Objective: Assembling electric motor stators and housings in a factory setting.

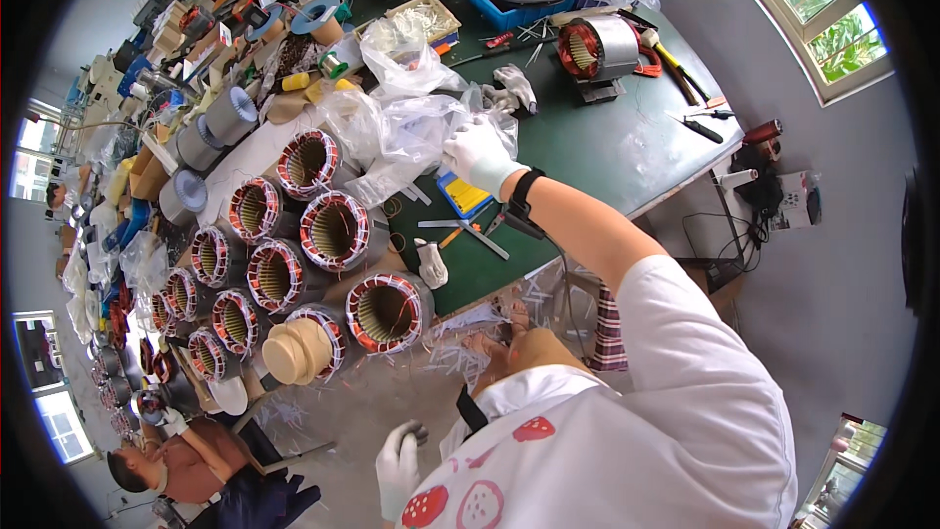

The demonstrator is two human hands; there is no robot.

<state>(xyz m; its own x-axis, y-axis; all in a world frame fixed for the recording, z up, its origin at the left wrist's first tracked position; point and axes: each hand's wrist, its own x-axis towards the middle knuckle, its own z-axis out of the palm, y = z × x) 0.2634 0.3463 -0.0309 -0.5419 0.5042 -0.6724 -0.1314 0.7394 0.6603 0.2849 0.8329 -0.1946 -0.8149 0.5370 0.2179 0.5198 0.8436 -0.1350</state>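
A: Where's the right hand [478,152]?
B: Reaching out over the green table [607,152], its gloved grip closed on a clear plastic bag [411,127] in a crumpled heap near the table's middle.
A: What's around it?
B: Wound motor coils [333,230] stand packed just left of the bags; a yellow box [462,194] and a metal strip [480,238] lie below the hand.
A: And the left hand [399,465]?
B: Low by the shirt, gloved, fingers loosely curled, gripping nothing.
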